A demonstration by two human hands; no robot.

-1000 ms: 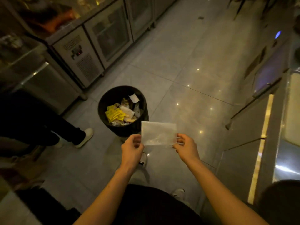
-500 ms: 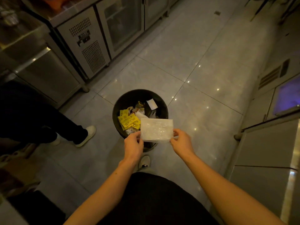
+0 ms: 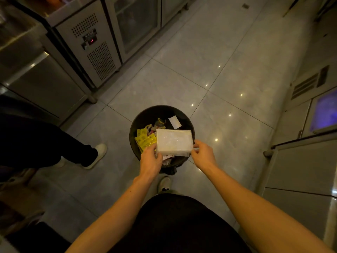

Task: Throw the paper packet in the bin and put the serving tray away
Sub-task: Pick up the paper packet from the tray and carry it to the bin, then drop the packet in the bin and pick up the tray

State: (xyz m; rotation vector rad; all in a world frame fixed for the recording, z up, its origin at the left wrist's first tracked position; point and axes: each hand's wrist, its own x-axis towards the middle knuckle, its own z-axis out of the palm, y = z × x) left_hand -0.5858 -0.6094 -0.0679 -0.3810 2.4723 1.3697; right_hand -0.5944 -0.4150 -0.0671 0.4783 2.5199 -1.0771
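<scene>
Far left, a second person's dark trouser leg and white shoe [image 3: 98, 154] stand on the grey tiled floor [image 3: 209, 52] near a steel refrigerated cabinet with a perforated vent panel [image 3: 94, 50]. Centre: round black waste bin [image 3: 184, 114] on the floor, partly filled with yellow wrappers [image 3: 144, 139] and a white slip; the left hand [image 3: 150, 161] pinches the near left corner of the white rectangular paper packet [image 3: 174, 142], held flat above the bin's opening. The right hand [image 3: 203, 156] grips the packet's right edge with its fingers; steel cabinets line the right wall.
</scene>
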